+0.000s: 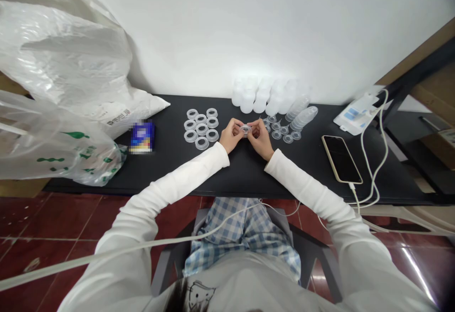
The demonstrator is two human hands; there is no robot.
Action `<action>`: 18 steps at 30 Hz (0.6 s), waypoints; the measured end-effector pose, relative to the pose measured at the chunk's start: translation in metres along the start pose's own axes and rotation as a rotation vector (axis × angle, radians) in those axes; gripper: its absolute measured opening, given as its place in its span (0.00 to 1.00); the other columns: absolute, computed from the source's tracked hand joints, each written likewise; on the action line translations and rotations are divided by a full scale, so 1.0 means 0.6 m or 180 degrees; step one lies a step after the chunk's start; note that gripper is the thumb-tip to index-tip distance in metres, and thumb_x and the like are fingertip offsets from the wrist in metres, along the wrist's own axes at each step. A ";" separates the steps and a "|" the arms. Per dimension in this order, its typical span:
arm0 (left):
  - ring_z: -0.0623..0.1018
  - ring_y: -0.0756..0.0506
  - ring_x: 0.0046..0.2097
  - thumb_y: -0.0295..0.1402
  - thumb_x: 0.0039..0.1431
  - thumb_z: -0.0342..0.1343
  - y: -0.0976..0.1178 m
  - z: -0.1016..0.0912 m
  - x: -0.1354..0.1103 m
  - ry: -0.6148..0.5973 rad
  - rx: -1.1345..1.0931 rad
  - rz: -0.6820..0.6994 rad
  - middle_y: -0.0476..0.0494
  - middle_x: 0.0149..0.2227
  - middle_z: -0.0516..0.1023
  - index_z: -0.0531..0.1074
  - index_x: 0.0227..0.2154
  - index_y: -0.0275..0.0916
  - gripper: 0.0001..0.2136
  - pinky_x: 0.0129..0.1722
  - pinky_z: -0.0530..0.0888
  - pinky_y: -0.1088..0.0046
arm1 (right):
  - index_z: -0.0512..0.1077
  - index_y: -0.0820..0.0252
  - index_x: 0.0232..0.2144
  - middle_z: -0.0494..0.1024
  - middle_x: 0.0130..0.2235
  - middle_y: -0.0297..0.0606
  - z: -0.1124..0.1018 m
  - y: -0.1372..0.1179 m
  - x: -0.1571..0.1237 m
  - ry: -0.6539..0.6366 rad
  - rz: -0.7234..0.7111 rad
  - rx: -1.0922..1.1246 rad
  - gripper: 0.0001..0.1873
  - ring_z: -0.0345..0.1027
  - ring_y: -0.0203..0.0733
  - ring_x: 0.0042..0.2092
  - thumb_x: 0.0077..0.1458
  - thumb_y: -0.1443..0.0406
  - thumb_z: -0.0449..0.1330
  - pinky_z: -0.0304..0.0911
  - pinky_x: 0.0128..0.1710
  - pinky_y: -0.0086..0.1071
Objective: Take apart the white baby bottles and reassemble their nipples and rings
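Note:
Between the fingertips of my left hand and my right hand is a small translucent plastic ring. Both hands pinch it from opposite sides, just above the black table. Left of my hands, a cluster of similar translucent rings lies flat in rows. Close to my right hand sit several small clear flanged pieces with thin stems. Behind them stand white translucent bottles in a group, with stacks of nested clear cups lying beside them.
On the black table, a phone with a charging cable and a white-and-blue packet lie at right. A blue box and large plastic bags occupy the left. A white cable crosses over my lap.

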State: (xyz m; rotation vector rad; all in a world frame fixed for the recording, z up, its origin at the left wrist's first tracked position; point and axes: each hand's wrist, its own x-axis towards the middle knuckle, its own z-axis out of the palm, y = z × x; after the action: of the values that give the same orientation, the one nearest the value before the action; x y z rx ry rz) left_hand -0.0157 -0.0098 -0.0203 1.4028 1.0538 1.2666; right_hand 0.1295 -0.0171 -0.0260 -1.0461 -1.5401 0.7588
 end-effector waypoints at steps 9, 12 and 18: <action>0.76 0.54 0.27 0.29 0.56 0.63 -0.004 0.001 0.002 0.0022 -0.0069 -0.0222 0.55 0.26 0.75 0.69 0.37 0.40 0.09 0.31 0.73 0.78 | 0.65 0.54 0.40 0.66 0.28 0.28 -0.004 -0.005 -0.002 0.0013 0.0090 -0.0043 0.20 0.62 0.35 0.29 0.57 0.48 0.61 0.61 0.30 0.33; 0.77 0.53 0.29 0.28 0.56 0.63 -0.008 0.002 0.002 0.0018 -0.0171 -0.0201 0.54 0.28 0.76 0.69 0.38 0.40 0.10 0.34 0.75 0.77 | 0.64 0.55 0.43 0.69 0.30 0.29 -0.005 -0.006 -0.001 -0.0124 0.0202 -0.0018 0.22 0.65 0.36 0.30 0.56 0.48 0.62 0.63 0.32 0.34; 0.78 0.54 0.29 0.29 0.52 0.66 -0.013 0.000 0.005 -0.0129 -0.0327 -0.0050 0.54 0.29 0.77 0.69 0.36 0.40 0.12 0.34 0.75 0.77 | 0.64 0.54 0.42 0.68 0.30 0.29 -0.006 -0.008 0.001 -0.0145 0.0145 0.0061 0.23 0.63 0.35 0.29 0.53 0.48 0.66 0.62 0.30 0.32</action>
State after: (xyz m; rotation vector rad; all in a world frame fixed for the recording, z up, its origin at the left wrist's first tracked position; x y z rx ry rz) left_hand -0.0155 -0.0056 -0.0272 1.3344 0.9572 1.2582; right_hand 0.1317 -0.0188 -0.0208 -1.0591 -1.5491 0.8324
